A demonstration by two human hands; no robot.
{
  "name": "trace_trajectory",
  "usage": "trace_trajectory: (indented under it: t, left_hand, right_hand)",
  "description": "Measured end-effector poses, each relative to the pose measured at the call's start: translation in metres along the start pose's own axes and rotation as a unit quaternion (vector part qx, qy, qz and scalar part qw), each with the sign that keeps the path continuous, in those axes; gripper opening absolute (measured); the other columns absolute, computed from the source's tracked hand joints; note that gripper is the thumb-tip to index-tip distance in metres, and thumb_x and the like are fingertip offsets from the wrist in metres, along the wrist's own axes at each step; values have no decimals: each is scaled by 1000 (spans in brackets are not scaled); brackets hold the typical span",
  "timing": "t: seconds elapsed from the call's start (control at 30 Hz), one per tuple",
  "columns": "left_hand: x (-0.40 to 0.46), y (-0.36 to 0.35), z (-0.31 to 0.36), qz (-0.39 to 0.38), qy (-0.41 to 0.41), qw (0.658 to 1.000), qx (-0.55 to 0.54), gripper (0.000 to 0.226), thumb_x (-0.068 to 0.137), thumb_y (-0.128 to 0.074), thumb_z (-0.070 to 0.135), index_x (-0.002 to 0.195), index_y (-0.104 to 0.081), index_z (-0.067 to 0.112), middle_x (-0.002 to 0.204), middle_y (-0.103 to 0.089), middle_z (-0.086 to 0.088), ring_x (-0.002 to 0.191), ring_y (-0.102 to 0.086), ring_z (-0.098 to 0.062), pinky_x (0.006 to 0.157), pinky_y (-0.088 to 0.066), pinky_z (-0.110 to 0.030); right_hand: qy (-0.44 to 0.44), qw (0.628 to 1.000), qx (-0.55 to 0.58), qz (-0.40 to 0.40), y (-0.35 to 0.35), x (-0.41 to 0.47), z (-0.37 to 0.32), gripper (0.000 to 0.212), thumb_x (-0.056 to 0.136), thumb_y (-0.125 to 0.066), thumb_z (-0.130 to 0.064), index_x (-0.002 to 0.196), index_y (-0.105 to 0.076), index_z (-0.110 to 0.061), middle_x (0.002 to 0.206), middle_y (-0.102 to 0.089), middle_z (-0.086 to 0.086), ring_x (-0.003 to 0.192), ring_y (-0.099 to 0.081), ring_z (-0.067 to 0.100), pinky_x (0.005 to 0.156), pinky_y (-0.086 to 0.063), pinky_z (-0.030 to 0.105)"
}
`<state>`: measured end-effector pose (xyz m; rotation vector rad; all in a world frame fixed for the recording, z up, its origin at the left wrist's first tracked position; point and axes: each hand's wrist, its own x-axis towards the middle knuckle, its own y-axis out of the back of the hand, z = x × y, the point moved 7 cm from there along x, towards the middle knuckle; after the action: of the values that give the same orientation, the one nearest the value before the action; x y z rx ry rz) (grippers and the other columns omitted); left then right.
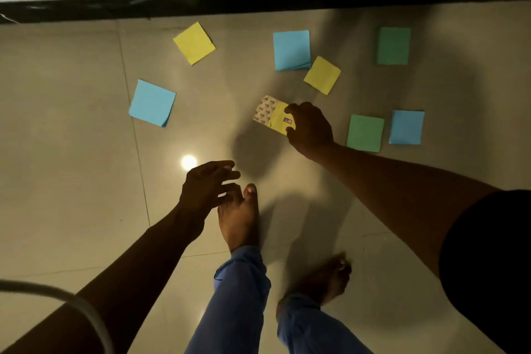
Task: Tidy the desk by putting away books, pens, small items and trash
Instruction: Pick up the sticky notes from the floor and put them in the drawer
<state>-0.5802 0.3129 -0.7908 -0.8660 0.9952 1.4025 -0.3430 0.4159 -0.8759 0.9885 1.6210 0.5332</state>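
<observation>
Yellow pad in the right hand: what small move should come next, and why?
Probably carry the yellow pad to the nearest loose one, the yellow pad just beyond it, and stack them. The right hand already pinches the first, and seven pads lie scattered on the floor. The left hand is free and could lift that second pad.

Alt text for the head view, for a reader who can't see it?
The right hand holds a yellow packet above a tiled floor scattered with blue, yellow and green sticky-note pads. The left hand hangs open above the person's bare feet.
</observation>
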Motion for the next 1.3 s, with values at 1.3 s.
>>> trace_trajectory:
  t: [1.3]
  left_hand:
    - [27,-61,70,-130,-11,960,-246,54,100,-49,39,143,-55,7,136,-66,-11,126,-63,-25,103,-48,-32]
  right_hand:
    - [135,955,105,-242,38,-9,-26,29,69,-92,-21,85,-68,-20,82,-64,-9,76,-61,11,62,-45,24]
